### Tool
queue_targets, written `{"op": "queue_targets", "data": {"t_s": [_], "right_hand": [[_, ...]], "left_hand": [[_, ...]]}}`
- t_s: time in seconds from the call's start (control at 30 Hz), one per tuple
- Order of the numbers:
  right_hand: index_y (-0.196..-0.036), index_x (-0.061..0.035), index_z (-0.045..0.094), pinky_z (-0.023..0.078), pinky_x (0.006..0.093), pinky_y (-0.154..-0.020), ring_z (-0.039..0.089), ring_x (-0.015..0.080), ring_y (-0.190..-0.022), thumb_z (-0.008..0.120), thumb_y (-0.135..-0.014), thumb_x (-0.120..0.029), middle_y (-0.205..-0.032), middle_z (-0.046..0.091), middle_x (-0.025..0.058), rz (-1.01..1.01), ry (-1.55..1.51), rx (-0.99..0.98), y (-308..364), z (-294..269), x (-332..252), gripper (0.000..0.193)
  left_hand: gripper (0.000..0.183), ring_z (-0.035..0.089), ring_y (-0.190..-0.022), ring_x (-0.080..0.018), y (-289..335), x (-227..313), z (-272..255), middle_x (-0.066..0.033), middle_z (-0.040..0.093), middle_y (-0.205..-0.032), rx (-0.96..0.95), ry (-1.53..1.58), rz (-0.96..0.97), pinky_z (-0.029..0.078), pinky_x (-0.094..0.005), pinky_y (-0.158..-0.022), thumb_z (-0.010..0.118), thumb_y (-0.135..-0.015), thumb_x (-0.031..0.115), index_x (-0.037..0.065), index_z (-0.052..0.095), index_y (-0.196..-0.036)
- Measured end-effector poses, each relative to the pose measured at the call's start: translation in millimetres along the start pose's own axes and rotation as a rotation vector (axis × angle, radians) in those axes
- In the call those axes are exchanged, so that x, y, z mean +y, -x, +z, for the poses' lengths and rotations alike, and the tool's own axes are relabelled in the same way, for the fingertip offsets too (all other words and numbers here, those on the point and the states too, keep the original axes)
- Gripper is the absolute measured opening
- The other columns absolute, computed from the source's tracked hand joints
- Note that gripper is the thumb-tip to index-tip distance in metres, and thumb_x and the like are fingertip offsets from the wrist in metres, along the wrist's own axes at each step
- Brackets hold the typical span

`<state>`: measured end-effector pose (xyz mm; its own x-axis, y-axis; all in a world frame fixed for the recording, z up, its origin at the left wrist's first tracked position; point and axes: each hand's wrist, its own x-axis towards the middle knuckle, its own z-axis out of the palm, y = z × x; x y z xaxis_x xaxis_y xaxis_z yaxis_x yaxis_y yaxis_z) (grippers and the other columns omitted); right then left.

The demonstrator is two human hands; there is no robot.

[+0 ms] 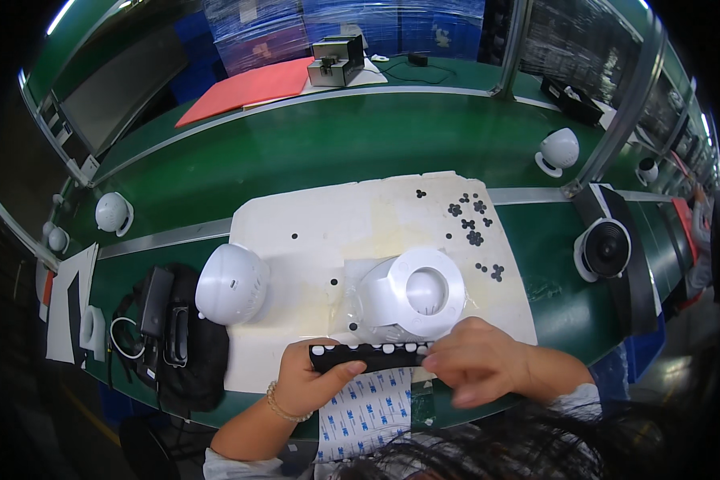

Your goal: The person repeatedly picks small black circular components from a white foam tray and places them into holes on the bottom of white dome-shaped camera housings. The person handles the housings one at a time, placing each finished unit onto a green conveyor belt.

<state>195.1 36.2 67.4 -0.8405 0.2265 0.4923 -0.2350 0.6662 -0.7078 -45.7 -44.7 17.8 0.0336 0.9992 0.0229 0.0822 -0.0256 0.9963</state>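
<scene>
My left hand [306, 386] grips the left end of a black foam sheet [372, 358], thumb on top, with a row of white round spots along its far edge. At its right end, the bent fingers of my right hand [484, 362] touch the sheet; their tips are slightly blurred. Below it hangs a white liner [364, 420] with blue print. Just beyond my hands, a white plastic housing [380, 292] lies with its round, ring-shaped base [448, 276] facing up. Several small black round pads [474, 238] lie scattered and clustered on the cardboard [296, 208].
A rounded white housing [228, 284] stands left on the cardboard, beside a black bag [204, 352] with an adapter [157, 300]. White units stand on the green belt [336, 132] at left [114, 214] and right [558, 150]; another with a black front [604, 250] is nearer right. A metal frame crosses behind.
</scene>
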Motion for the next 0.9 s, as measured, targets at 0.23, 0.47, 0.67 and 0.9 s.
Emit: {"op": "queue_targets", "data": {"t_s": [0.23,0.47,0.67,0.9], "right_hand": [[-0.137,-0.0153,0.005,0.044,0.0252,-0.070,0.053,0.0150,-0.081,0.052,-0.075,0.013,-0.119,0.036,0.0151,0.184,-0.065,0.560,-11.7,-27.1,27.4,0.083],[-0.136,-0.0107,0.007,0.042,0.0240,-0.072,0.054,0.0124,-0.082,0.048,-0.079,0.011,-0.119,0.036,0.0162,0.295,-0.277,0.572,-7.0,-25.6,46.0,0.074],[-0.136,-0.0103,0.007,0.041,0.0227,-0.067,0.054,0.0123,-0.082,0.049,-0.079,0.010,-0.118,0.038,0.0168,0.236,-0.195,0.520,-5.4,-26.3,49.5,0.074],[-0.129,-0.0065,0.026,0.043,0.0257,-0.065,0.056,0.0145,-0.078,0.053,-0.077,0.010,-0.106,0.051,0.0142,0.187,0.206,0.519,-1.5,-20.7,48.4,0.061]], "left_hand": [[0.022,0.060,-0.069,-0.0163,-20.5,-4.9,6.7,-0.0193,0.049,-0.119,-0.155,-0.250,0.615,0.046,-0.0250,-0.057,0.067,-0.063,0.006,0.003,0.064,-0.085],[0.027,0.059,-0.064,-0.0184,-18.7,-5.5,7.2,-0.0100,0.048,-0.126,-0.230,-0.498,0.646,0.045,-0.0273,-0.055,0.064,-0.056,0.007,0.007,0.065,-0.083],[0.033,0.056,-0.060,-0.0172,-20.3,-2.2,5.6,-0.0096,0.053,-0.121,-0.225,-0.470,0.652,0.044,-0.0267,-0.055,0.064,-0.052,0.007,0.005,0.065,-0.085],[0.035,0.056,-0.060,-0.0173,-20.6,-3.5,6.1,-0.0101,0.054,-0.119,-0.213,-0.449,0.658,0.044,-0.0267,-0.055,0.064,-0.050,0.006,0.004,0.065,-0.085]]}}
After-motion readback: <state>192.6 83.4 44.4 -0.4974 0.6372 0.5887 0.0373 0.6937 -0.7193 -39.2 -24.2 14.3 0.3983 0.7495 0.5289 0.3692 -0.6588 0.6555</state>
